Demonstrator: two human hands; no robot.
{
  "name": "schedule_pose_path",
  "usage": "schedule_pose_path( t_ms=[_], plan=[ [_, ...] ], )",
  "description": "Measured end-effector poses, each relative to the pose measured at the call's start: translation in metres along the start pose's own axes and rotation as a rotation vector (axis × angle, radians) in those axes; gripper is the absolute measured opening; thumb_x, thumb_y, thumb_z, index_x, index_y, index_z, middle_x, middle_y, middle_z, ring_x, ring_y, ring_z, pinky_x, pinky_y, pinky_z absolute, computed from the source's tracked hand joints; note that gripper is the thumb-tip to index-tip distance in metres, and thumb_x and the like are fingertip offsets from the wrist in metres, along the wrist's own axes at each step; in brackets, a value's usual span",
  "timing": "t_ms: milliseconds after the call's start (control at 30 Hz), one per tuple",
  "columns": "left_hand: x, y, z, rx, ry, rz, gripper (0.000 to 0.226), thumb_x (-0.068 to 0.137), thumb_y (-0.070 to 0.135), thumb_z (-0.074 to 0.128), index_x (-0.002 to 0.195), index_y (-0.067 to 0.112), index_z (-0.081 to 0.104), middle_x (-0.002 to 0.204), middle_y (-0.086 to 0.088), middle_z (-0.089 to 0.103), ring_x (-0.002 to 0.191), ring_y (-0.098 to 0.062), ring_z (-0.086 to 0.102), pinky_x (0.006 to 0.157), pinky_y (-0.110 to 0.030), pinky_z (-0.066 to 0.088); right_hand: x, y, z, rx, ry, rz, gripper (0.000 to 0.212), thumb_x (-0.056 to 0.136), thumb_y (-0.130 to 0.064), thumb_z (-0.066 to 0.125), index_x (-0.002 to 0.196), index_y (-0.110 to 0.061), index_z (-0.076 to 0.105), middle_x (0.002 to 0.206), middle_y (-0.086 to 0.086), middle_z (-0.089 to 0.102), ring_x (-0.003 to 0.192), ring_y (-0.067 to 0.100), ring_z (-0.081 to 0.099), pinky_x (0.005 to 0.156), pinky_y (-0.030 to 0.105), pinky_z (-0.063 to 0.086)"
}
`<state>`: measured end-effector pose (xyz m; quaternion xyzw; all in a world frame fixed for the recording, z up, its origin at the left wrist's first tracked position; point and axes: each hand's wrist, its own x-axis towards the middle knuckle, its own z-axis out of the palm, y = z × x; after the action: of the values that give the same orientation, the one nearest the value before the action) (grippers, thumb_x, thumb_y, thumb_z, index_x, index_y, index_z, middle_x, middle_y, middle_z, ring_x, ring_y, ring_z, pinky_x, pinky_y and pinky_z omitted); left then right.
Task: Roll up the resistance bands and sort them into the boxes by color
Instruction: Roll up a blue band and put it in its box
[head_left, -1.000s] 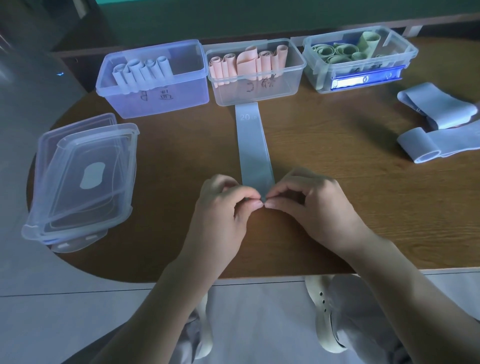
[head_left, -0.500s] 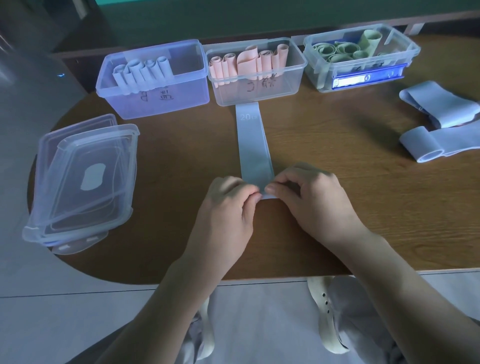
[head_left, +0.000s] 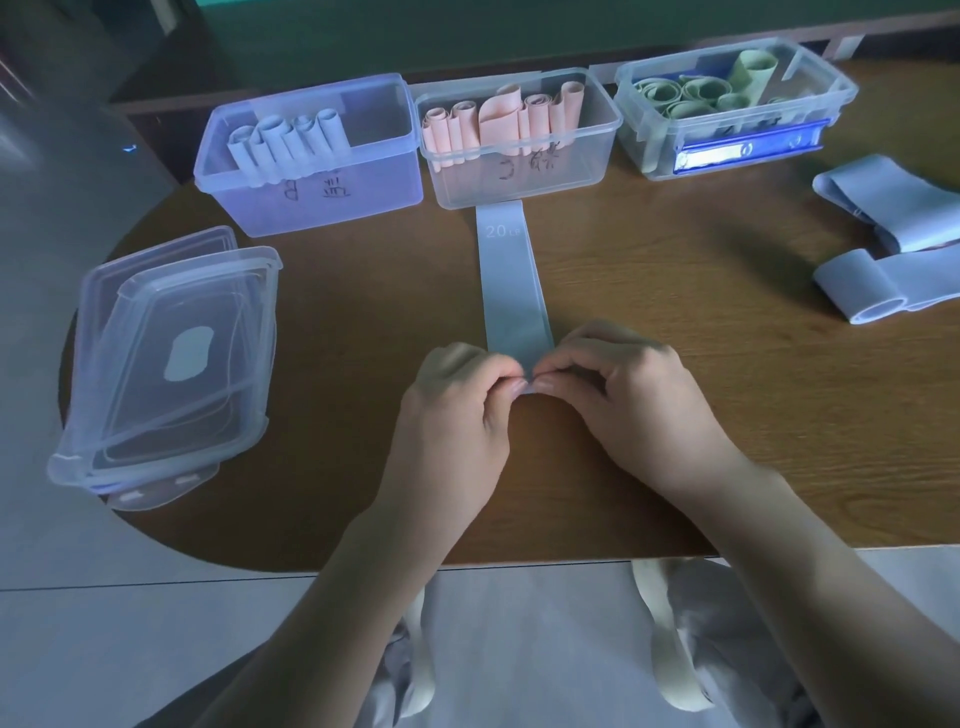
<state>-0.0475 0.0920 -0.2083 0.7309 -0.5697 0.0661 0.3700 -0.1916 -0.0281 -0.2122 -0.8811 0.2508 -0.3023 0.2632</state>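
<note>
A blue resistance band marked "20 LB" lies flat on the wooden table, running away from me toward the boxes. My left hand and my right hand pinch its near end side by side, where a small roll has formed under the fingertips. At the back stand three clear boxes: the left box with rolled blue bands, the middle box with pink rolls, the right box with green rolls.
Two loose blue bands lie at the table's right edge, one partly looped. A stack of clear plastic lids overhangs the table's left edge. The table's front edge is just below my wrists.
Both hands have crept forward along the band, rolling its near end; the flat length left on the table is shorter.
</note>
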Motion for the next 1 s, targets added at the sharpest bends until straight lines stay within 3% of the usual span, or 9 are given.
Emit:
schedule_pose_path(
  t_ms=[200, 400, 567, 800, 1000],
  plan=[
    [-0.001, -0.003, 0.002, 0.062, -0.014, -0.007, 0.013, 0.090, 0.015, 0.074, 0.101, 0.009, 0.078, 0.097, -0.005, 0.071, 0.088, -0.016, 0.065, 0.074, -0.012, 0.046, 0.005, 0.000, 0.006, -0.115, 0.072, 0.007, 0.021, 0.096, -0.035, 0.061, 0.098, -0.020, 0.076, 0.098, -0.004, 0.069, 0.083, 0.017, 0.066, 0.065, 0.041, 0.058],
    [0.007, -0.007, 0.007, 0.055, -0.007, -0.022, 0.009, 0.089, 0.011, 0.076, 0.096, 0.008, 0.079, 0.093, -0.007, 0.070, 0.083, -0.022, 0.065, 0.070, -0.031, 0.058, 0.001, -0.001, 0.002, -0.086, 0.064, -0.099, 0.010, 0.094, -0.024, 0.072, 0.098, -0.017, 0.076, 0.101, -0.002, 0.068, 0.094, 0.019, 0.063, 0.074, 0.039, 0.055],
    [0.009, -0.007, 0.007, 0.033, 0.040, -0.054, 0.014, 0.085, 0.014, 0.080, 0.097, 0.009, 0.079, 0.095, -0.007, 0.071, 0.084, -0.019, 0.066, 0.073, -0.029, 0.059, -0.006, 0.000, 0.001, -0.195, 0.066, -0.111, 0.019, 0.098, -0.027, 0.065, 0.108, -0.020, 0.078, 0.112, 0.000, 0.070, 0.101, 0.023, 0.060, 0.085, 0.038, 0.052],
    [0.008, -0.007, 0.005, 0.011, 0.039, -0.012, 0.008, 0.091, 0.011, 0.074, 0.098, 0.009, 0.077, 0.095, -0.001, 0.073, 0.086, -0.017, 0.066, 0.076, -0.028, 0.055, -0.002, 0.003, 0.001, -0.116, 0.007, -0.029, 0.033, 0.101, -0.041, 0.049, 0.117, -0.029, 0.075, 0.119, -0.007, 0.067, 0.105, 0.024, 0.060, 0.091, 0.045, 0.048],
    [0.008, -0.005, 0.006, 0.062, 0.006, -0.046, 0.021, 0.089, 0.012, 0.075, 0.110, 0.011, 0.076, 0.103, -0.008, 0.069, 0.095, -0.025, 0.065, 0.079, -0.033, 0.055, -0.001, 0.002, -0.001, -0.151, -0.037, 0.005, 0.034, 0.098, -0.040, 0.055, 0.129, -0.031, 0.068, 0.125, -0.005, 0.063, 0.108, 0.025, 0.055, 0.091, 0.051, 0.051]
  ],
)
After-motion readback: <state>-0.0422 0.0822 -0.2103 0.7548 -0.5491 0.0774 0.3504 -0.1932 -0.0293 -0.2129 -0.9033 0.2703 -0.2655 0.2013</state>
